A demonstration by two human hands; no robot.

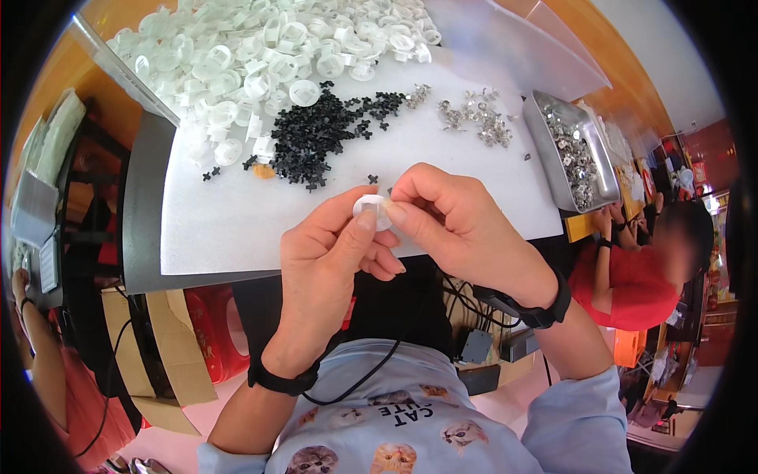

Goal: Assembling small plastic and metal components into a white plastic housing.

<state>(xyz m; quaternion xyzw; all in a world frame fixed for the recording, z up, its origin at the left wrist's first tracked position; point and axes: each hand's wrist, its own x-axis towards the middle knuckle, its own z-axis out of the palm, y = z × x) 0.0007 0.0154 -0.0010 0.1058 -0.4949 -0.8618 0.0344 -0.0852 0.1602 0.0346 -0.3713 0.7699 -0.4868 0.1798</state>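
My left hand (324, 245) pinches a white round plastic piece (368, 202) between thumb and fingers, above the near edge of the white sheet. Against the right side of that piece, my right hand (458, 213) has its thumb and index finger pressed together. Whatever sits between those fingertips is too small and covered to name. One loose black cross-shaped part (373, 179) lies just beyond the hands. Further off is a heap of black cross-shaped parts (308, 134). Many white translucent round plastic pieces (260, 55) are piled behind it.
Small shiny metal parts (485, 118) are scattered at the right of the white sheet (221, 245). A metal tray (541, 150) holding more of them stands at the right edge. Clear panels (553, 47) border the table. People work at both sides; an open cardboard box (181, 347) is below left.
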